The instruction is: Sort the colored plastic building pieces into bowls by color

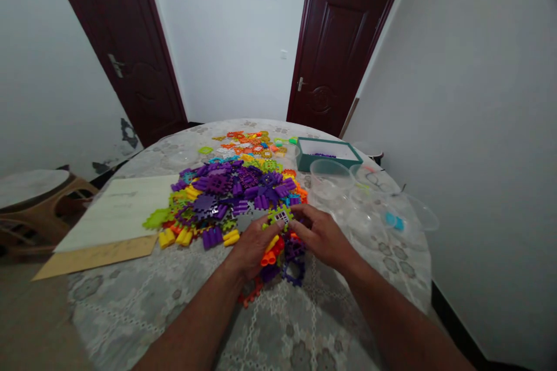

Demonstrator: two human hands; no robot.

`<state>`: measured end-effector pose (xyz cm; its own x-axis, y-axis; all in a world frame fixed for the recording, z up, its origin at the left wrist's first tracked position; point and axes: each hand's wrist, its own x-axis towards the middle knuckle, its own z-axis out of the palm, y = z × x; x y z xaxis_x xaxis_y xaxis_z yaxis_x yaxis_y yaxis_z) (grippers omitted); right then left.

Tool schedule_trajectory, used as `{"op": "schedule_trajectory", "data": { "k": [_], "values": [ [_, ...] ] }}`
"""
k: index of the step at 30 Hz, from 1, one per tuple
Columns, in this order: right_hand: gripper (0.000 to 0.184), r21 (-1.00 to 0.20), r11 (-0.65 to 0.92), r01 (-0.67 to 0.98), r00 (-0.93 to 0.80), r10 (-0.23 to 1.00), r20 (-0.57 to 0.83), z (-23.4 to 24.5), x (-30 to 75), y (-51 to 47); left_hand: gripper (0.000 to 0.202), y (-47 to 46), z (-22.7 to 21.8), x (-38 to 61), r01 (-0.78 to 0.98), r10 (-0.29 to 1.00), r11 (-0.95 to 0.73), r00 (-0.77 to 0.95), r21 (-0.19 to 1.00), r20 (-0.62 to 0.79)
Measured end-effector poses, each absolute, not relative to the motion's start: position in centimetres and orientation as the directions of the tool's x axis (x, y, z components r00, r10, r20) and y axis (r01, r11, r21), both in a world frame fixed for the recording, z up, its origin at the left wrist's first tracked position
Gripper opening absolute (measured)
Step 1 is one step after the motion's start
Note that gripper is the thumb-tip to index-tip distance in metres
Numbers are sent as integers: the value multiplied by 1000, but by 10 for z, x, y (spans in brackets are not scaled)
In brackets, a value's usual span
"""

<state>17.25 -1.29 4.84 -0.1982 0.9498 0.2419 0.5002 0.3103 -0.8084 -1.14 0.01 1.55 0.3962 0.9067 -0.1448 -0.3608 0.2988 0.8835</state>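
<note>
A heap of coloured plastic building pieces (235, 188), mostly purple with yellow, green and orange, lies on a round table with a lace cloth (130, 313). My left hand (251, 249) and my right hand (319, 235) meet at the near edge of the heap. Between their fingertips they pinch a green block with a small white window piece (281, 217). Orange tubes (270, 255) and purple toothed pieces (293, 269) lie under and between my hands.
A teal box (331, 153) stands at the back right, with several clear plastic bowls (333, 177) beside it. A white sheet (117, 208) over brown cardboard lies at the left. A stool (39, 203) stands left of the table; two dark doors face me.
</note>
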Motion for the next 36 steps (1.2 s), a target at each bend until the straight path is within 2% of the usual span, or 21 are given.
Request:
{"op": "schedule_trajectory", "data": {
  "k": [3,7,10,12,15,17,19,21,23,25,28,32,36],
  "values": [
    [19,-892,207,402,-96,978,184,35,169,-8,38,1,14,-12,-336,911,293,384,895,-154],
    [24,-977,12,213,-21,1000,8,31,175,-3,38,1,13,-11,-367,915,279,381,887,-131],
    [29,-977,-4,211,17,1000,0,43,187,-6,38,1,13,-10,-392,914,297,380,871,-140],
    [31,-958,36,286,48,997,52,57,202,-8,38,1,12,-11,-389,916,307,370,869,-158],
    [32,-812,140,567,116,962,248,78,240,-2,37,3,8,-13,-394,918,321,352,862,-181],
    [29,-605,159,780,153,890,430,88,274,13,37,4,7,-13,-404,915,341,348,849,-202],
    [29,-415,106,903,161,814,558,92,310,34,37,5,5,-13,-414,910,362,350,835,-221],
    [30,-291,-7,957,181,798,574,90,346,56,38,6,4,-14,-411,900,384,366,827,-236],
    [31,-204,-151,967,238,818,523,86,376,74,38,7,2,-14,-403,889,398,390,824,-239],
    [32,-160,-261,952,306,825,475,80,397,86,38,8,0,-14,-390,884,395,408,831,-229],
    [32,-158,-332,930,368,816,446,71,412,92,37,9,-1,-15,-389,882,389,419,835,-216],
    [29,-186,-345,920,392,818,420,67,415,90,38,8,3,-15,-370,877,408,414,835,-245],
    [38,-233,-299,925,376,798,471,73,401,76,39,6,7,-15,-339,875,393,424,855,-234]
  ]
}}
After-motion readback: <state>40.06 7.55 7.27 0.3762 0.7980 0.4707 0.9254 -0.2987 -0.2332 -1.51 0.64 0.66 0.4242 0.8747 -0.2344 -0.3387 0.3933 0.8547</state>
